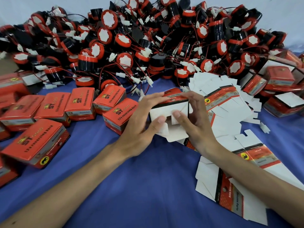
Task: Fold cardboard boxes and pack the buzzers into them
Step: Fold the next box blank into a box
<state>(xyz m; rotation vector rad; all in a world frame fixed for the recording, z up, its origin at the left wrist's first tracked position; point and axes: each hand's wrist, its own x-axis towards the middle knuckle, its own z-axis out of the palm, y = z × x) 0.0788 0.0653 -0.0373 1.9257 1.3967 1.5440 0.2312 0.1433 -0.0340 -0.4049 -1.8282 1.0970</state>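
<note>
Both my hands hold one red-and-white cardboard box point(171, 109) at the middle of the blue cloth, its white bottom flaps turned toward me. My left hand point(144, 122) grips its left side, fingers over the top and thumb pressing a white flap. My right hand point(194, 117) grips the right side, its thumb on the neighbouring flap. One flap point(176, 134) hangs loose below. A big heap of black-and-red buzzers point(139, 46) with red wires and white plugs lies behind the box.
Several folded red boxes point(54, 109) lie on the left. Flat unfolded box blanks point(230, 102) spread to the right and down toward the front right point(230, 191). More folded boxes point(279, 84) stack at the far right. Blue cloth point(139, 186) shows between my forearms.
</note>
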